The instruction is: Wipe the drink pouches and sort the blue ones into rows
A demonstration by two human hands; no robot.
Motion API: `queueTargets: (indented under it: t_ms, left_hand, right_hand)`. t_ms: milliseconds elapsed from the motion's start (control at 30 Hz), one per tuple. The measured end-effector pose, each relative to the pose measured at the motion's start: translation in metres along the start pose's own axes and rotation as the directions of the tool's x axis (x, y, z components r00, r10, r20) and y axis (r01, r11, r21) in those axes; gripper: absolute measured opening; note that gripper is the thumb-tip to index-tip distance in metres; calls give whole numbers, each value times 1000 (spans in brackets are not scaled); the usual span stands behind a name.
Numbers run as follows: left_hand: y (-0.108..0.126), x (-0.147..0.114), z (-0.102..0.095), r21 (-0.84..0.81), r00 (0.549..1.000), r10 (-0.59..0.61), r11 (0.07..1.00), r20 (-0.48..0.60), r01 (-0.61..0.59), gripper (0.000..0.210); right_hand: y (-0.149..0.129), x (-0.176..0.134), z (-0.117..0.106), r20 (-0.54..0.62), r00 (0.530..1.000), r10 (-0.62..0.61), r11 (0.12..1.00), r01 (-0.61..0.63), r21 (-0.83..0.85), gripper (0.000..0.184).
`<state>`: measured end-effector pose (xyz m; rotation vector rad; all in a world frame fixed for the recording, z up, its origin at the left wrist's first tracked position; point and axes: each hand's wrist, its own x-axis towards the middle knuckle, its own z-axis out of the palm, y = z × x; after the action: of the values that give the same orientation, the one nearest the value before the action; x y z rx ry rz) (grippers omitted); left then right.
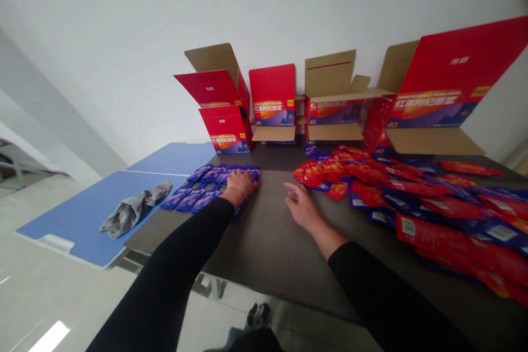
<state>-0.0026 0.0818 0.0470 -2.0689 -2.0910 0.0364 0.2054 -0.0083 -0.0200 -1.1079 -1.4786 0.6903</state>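
While my right hand (303, 208) has its grip loosely spread and empty over the matte, dark worktop (268, 242), my left hand (241, 183) rests on flat, foil-like purple pouches (191, 199) laid in rows; whether it pinches one, I cannot tell. I judge these rows partly done, with the jumbled, glossy heap of red and purple packets (424, 187) at right left over. Beyond stand open cardboard boxes (272, 100).
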Motion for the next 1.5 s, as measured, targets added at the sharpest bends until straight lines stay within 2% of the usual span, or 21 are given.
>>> queueTargets:
  t_ms: [100,167,300,367,433,533,633,733,833,933,1000,1067,1267,1500]
  left_hand:
    - [3,-5,-4,-19,1000,-6,1000,-25,5,65]
    - [8,-9,-9,-37,997,16,999,-82,-19,65]
    - [31,-17,-25,-134,972,120,980,-202,-148,49]
    - [51,-22,-31,-253,968,179,942,-173,-220,37]
    - [73,-28,-33,-417,972,212,878,-102,-235,30]
    - [105,-41,-24,-646,984,178,748,-22,-149,28]
    - [126,-55,-5,-789,991,134,609,0,-83,28]
    - [135,-63,12,-855,995,94,513,-30,-74,27]
    - [137,-63,19,-884,997,60,463,-41,-65,26]
    - [136,-61,20,-888,997,65,456,-40,-65,24]
    - [137,-61,19,-887,996,77,456,-39,-70,23]
    - [138,-61,19,-887,995,93,454,-41,-79,23]
    - [141,-61,18,-865,989,143,490,-42,-108,26]
    - [143,-59,20,-845,983,176,517,-53,-138,27]
  right_hand:
    - [-3,0,0,-20,1000,6,1000,-6,-6,44]
    - [-6,0,-1,-29,1000,1,1000,-2,-27,40]
    - [-15,1,-6,16,1000,-6,993,8,-117,23]
    - [-19,2,-10,-9,999,40,983,-41,-178,22]
    - [-21,3,-14,-90,991,97,964,-116,-238,23]
    - [-19,6,-20,-195,970,149,935,-202,-291,22]
    - [-13,11,-24,-268,951,152,913,-239,-330,24]
    - [-5,15,-30,-350,929,121,895,-254,-367,27]
    - [1,15,-40,-408,911,59,848,-262,-461,25]
    - [6,13,-53,-420,907,14,703,-308,-641,33]
    - [9,12,-62,-385,922,30,598,-325,-732,36]
    - [12,12,-70,-339,939,59,534,-317,-784,36]
    - [15,14,-82,-260,957,130,451,-290,-844,31]
    - [9,17,-81,-247,962,113,353,-272,-895,35]
